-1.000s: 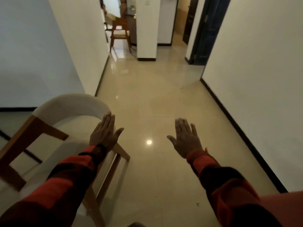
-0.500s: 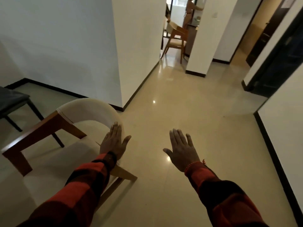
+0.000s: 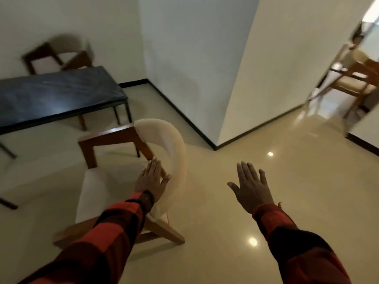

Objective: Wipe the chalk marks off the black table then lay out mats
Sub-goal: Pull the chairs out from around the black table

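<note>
Neither grip holds anything: left hand (image 3: 151,178) and right hand (image 3: 250,187) both reach forward palm-down, fingers straight and together, thumbs out, in red-and-black sleeves. One black table (image 3: 55,95) stands far left, well apart from them. Three chairs show: one cream-backed chair (image 3: 164,140) under the left hand, two blurred farther off.

A wooden chair (image 3: 131,165) with a cream back stood on the glossy floor (image 3: 246,160). A second chair (image 3: 59,56) (blurred) sat by the wall; a third (image 3: 354,83) stood beyond the corner.
</note>
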